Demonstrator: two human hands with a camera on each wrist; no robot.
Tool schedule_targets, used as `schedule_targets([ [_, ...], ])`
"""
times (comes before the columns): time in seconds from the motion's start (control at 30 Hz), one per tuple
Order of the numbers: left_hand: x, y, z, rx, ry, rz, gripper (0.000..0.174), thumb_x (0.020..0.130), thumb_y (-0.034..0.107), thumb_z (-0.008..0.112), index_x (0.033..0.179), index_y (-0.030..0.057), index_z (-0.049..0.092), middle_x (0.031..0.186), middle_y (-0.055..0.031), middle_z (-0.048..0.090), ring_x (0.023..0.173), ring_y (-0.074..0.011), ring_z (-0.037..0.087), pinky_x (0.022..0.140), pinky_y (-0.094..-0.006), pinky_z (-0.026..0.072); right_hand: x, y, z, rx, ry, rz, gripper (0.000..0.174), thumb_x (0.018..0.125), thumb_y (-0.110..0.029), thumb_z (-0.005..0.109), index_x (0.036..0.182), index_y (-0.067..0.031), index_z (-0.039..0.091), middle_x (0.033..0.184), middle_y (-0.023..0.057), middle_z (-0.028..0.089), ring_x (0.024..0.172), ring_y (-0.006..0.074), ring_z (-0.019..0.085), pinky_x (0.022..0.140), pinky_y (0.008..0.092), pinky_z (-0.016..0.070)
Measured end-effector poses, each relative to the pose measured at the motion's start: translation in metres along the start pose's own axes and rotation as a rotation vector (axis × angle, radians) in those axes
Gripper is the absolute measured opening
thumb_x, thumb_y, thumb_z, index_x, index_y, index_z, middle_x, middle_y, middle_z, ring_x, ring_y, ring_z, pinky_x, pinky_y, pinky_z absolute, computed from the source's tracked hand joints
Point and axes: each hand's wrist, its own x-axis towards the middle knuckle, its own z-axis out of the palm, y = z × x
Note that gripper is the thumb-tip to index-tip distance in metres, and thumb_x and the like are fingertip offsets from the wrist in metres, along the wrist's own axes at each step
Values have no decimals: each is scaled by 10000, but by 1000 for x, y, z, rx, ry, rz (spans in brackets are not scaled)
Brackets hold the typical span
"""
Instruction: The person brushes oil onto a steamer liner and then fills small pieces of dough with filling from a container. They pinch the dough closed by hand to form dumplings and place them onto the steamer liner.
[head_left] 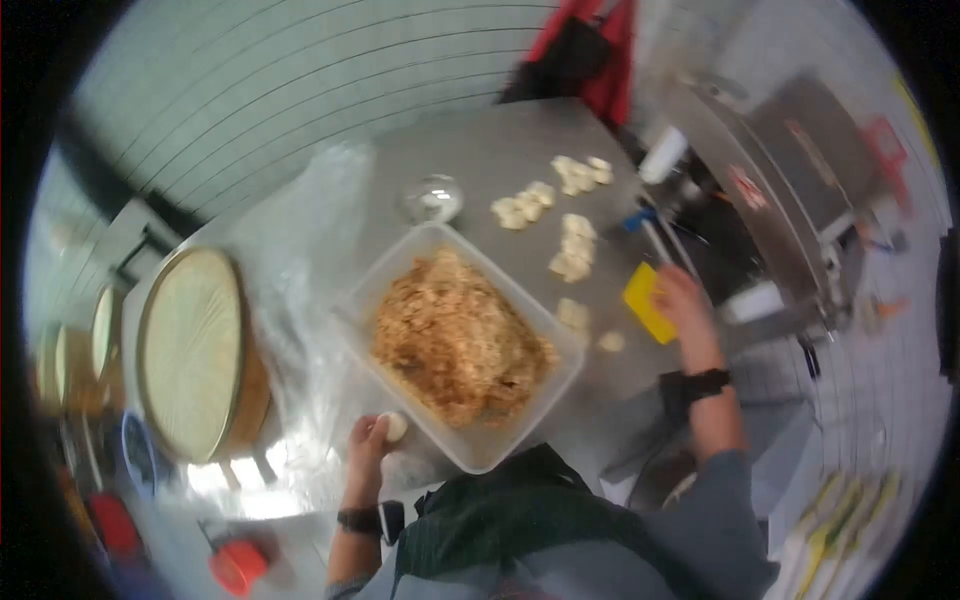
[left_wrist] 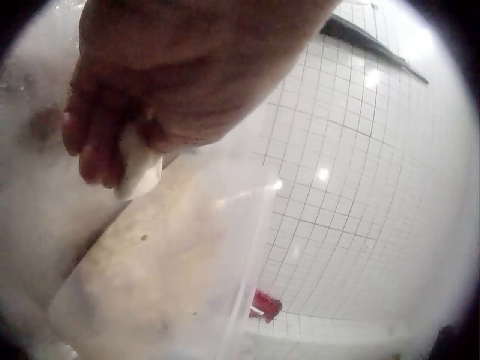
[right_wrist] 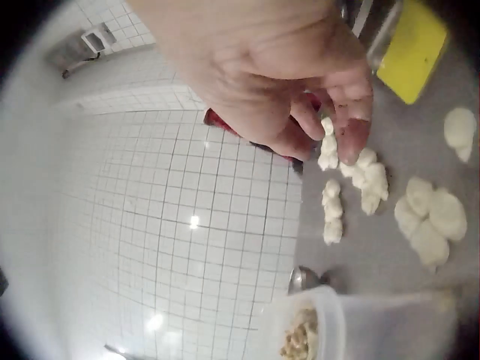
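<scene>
My left hand (head_left: 368,447) (left_wrist: 172,75) pinches a small white dough piece (head_left: 396,427) (left_wrist: 140,171) between thumb and fingers, beside the near left side of a clear plastic tub (head_left: 572,350) (left_wrist: 259,217) (right_wrist: 375,322). Brown, crumbly filling (head_left: 460,335) lies in the tub. The right hand (head_left: 682,300) (right_wrist: 274,64) is near a yellow scraper (head_left: 648,302) (right_wrist: 414,52), its fingers loosely bent with nothing visible held. Below that hand in the right wrist view, clusters of pale dough pieces (head_left: 575,248) (right_wrist: 431,217) lie on the metal table (head_left: 500,140).
A small metal bowl (head_left: 433,200) (right_wrist: 304,279) stands behind the tub. Clear plastic sheeting (head_left: 310,240) covers the table's left part, next to a large round tray (head_left: 195,355). Metal equipment (head_left: 740,170) stands at the right. A red container (head_left: 237,567) is lower left.
</scene>
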Motion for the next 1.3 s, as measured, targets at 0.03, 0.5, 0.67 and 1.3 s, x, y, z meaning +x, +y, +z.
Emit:
schedule_targets([
  [0.03, -2, 2, 3, -33, 34, -10, 276, 919, 230, 564, 1006, -30, 541, 928, -130, 622, 802, -200, 643, 686, -309, 560, 49, 25, -35, 121, -2, 23, 349, 897, -218, 568, 1212, -79, 513, 973, 80, 584, 807, 189, 601, 712, 326, 525],
  [0.5, -77, 102, 141, -119, 239, 389, 259, 870, 38, 584, 1117, 65, 508, 998, -87, 606, 924, -177, 607, 812, -351, 529, 247, -8, -116, 278, -17, -105, 555, 947, -42, 470, 1444, -111, 235, 1271, 117, 339, 1014, 210, 493, 935, 296, 481],
  [0.67, -38, 132, 242, 571, -483, 313, 338, 883, 143, 607, 1208, 71, 548, 1115, -107, 604, 984, -203, 593, 837, -343, 494, 301, 14, -138, 344, -69, -190, 584, 961, -308, 505, 1452, -136, 239, 1404, 124, 299, 1135, 259, 462, 1000, 334, 439],
  [1.3, 16, 117, 332, 736, -475, 757, 436, 826, 60, 532, 1245, 41, 412, 1068, -232, 517, 982, -438, 524, 789, -492, 450, 328, 41, -196, 2841, -44, 573, 408, 977, -292, 400, 1343, -132, 483, 1332, 36, 503, 1245, 207, 438, 998, 406, 369],
])
